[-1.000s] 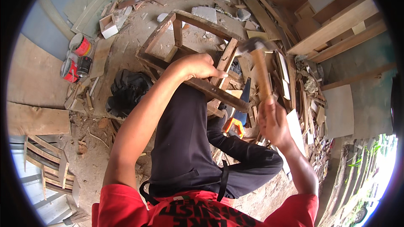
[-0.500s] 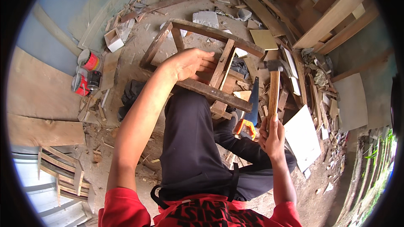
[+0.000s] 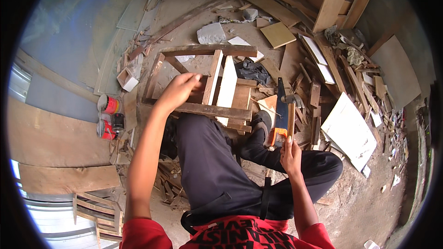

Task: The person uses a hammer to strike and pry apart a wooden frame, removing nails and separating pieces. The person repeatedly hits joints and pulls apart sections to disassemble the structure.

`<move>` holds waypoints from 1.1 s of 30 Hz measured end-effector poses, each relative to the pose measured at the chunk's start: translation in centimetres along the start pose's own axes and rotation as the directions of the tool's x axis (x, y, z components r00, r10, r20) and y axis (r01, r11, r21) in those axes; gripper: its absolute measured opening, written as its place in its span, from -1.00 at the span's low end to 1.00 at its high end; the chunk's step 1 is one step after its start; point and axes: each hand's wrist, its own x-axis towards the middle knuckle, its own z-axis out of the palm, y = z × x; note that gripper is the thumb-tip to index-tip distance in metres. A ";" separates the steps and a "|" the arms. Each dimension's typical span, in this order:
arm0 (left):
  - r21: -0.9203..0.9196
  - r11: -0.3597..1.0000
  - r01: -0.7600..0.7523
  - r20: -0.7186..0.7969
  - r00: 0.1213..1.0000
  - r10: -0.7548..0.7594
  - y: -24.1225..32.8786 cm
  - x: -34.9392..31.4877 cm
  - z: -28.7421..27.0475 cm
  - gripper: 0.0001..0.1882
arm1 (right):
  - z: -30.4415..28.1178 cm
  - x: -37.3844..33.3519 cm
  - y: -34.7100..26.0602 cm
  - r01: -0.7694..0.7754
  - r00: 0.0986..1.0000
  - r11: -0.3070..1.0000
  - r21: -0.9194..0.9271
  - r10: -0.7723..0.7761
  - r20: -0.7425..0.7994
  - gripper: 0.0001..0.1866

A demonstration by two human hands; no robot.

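Observation:
My right hand [image 3: 290,157] is closed around the wooden handle of a claw hammer [image 3: 291,119], held upright in front of my bent knee with its head at the top. A rough wooden frame [image 3: 194,107] stands tilted at my other knee, with a crosspiece [image 3: 212,77] and a paler board [image 3: 227,87] beside it. My left hand [image 3: 179,92] reaches over the frame's near rail, its thumb side up and fingers pointing toward the crosspiece. The fingers look apart and hold nothing I can see; the lower ones are partly in shadow.
Behind the hammer lies a handsaw [image 3: 280,106] with an orange handle. A white panel [image 3: 349,131] and piled wood scraps [image 3: 318,97] lie to the right. Paint cans [image 3: 109,104] stand at the left, near a small box [image 3: 127,79]. Black plastic [image 3: 253,71] lies beyond the frame.
The view has shifted. The frame has tilted, and the pale board beside the crosspiece shows more fully. My left hand has drawn back from the crosspiece; the hammer is lower, its head nearer the saw.

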 end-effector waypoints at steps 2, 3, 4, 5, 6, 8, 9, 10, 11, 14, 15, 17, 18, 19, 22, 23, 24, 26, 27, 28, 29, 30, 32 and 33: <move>0.551 0.814 -0.185 0.012 0.977 0.214 2.1 -3.1 0.5 -0.41 | -0.8 0.6 3.8 0.028 0.995 0.994 -0.103 -0.038 -0.097 -0.54; 0.560 0.807 -0.189 0.095 0.982 0.165 1.8 -4.1 0.5 -0.34 | -1.2 0.4 5.2 0.009 0.993 0.989 -0.146 -0.027 -0.119 -0.54; 0.566 0.801 -0.195 0.171 0.978 0.118 2.0 -4.7 0.4 -0.28 | -1.5 0.4 5.9 -0.004 0.990 0.981 -0.192 -0.023 -0.139 -0.53; 0.639 0.744 -0.195 0.199 0.976 0.085 2.4 -4.7 0.7 -0.23 | -1.8 0.3 6.5 -0.039 0.988 0.987 -0.158 0.014 -0.155 -0.51; 0.706 0.680 -0.197 0.224 0.973 0.050 2.9 -4.7 0.9 -0.18 | -1.9 0.5 7.1 -0.073 0.985 0.989 -0.130 0.051 -0.162 -0.51; 0.739 0.640 -0.213 0.175 0.977 0.123 1.5 -4.2 1.1 -0.30 | -1.5 0.5 6.4 -0.132 0.980 0.988 -0.074 0.119 -0.157 -0.51; 0.745 0.628 -0.226 0.169 0.974 0.150 1.7 -4.1 1.5 -0.34 | -1.4 0.4 5.8 -0.145 0.978 0.989 -0.041 0.137 -0.157 -0.51; 0.748 0.616 -0.247 0.166 0.968 0.186 1.6 -3.6 2.0 -0.38 | -1.6 0.7 5.4 -0.147 0.975 0.989 -0.033 0.140 -0.171 -0.52; 0.779 0.550 -0.302 0.115 0.930 0.348 1.0 -3.4 2.8 -0.42 | -1.5 1.0 5.5 -0.112 0.978 0.993 -0.044 0.102 -0.182 -0.53; 0.826 0.527 -0.201 -0.010 0.929 0.371 2.0 -2.4 4.8 -0.35 | -0.9 2.0 6.3 -0.004 0.988 1.000 -0.029 0.000 -0.153 -0.59; 0.831 0.531 -0.168 -0.039 0.933 0.357 2.2 -1.6 5.5 -0.33 | -0.6 2.3 6.7 0.022 0.989 0.999 -0.031 -0.026 -0.147 -0.61; 0.823 0.565 -0.063 -0.143 0.939 0.313 3.8 -0.2 7.4 -0.35 | -0.2 2.6 7.4 0.061 0.987 0.997 -0.047 -0.068 -0.144 -0.64; 0.809 0.588 -0.007 -0.188 0.944 0.270 4.3 0.6 7.9 -0.35 | -0.1 2.5 7.8 0.077 0.985 0.995 -0.064 -0.085 -0.148 -0.66; 0.801 0.598 0.010 -0.202 0.946 0.255 4.4 1.4 7.8 -0.34 | 0.0 2.3 7.9 0.072 0.985 0.995 -0.066 -0.082 -0.155 -0.65; 0.835 0.548 0.050 -0.262 0.912 0.316 3.8 3.0 8.4 -0.37 | 0.3 1.3 7.8 0.061 0.985 0.994 -0.092 -0.075 -0.158 -0.62; 0.813 0.578 0.070 -0.279 0.919 0.280 4.4 3.2 9.0 -0.41 | 0.0 1.1 7.2 0.014 0.989 0.995 -0.100 -0.029 -0.146 -0.63; 0.771 0.632 0.080 -0.263 0.943 0.202 4.8 3.7 9.2 -0.40 | -0.1 1.5 7.4 0.009 0.989 0.993 -0.114 -0.025 -0.143 -0.63; 0.701 0.702 0.125 -0.247 0.966 0.075 6.0 4.3 10.4 -0.48 | -0.5 2.1 8.7 -0.007 0.991 0.988 -0.152 -0.014 -0.135 -0.62; 0.679 0.724 0.122 -0.251 0.965 0.073 6.2 4.7 11.0 -0.51 | -0.6 2.4 9.5 -0.008 0.990 0.989 -0.151 -0.013 -0.137 -0.61; 0.655 0.747 0.112 -0.250 0.965 0.075 6.4 5.2 11.7 -0.54 | -0.5 3.1 10.3 0.080 0.987 0.991 -0.111 -0.094 -0.127 -0.70; 0.643 0.758 0.112 -0.253 0.965 0.072 6.3 5.0 11.7 -0.55 | 0.3 2.5 9.1 0.028 0.994 0.999 -0.033 -0.031 -0.104 -0.70; 0.608 0.782 0.138 -0.261 0.965 0.033 5.2 5.6 11.5 -0.54 | 1.0 2.0 7.7 -0.029 0.996 0.999 0.043 0.032 -0.077 -0.69; 0.698 0.716 -0.001 -0.193 0.963 0.189 5.3 5.4 10.6 -0.50 | 1.6 2.0 6.9 -0.033 0.998 0.995 0.091 0.038 -0.054 -0.70; 0.727 0.686 -0.030 -0.133 0.974 0.183 5.3 5.4 9.6 -0.46 | 1.8 1.9 6.6 -0.036 0.998 0.995 0.095 0.040 -0.048 -0.70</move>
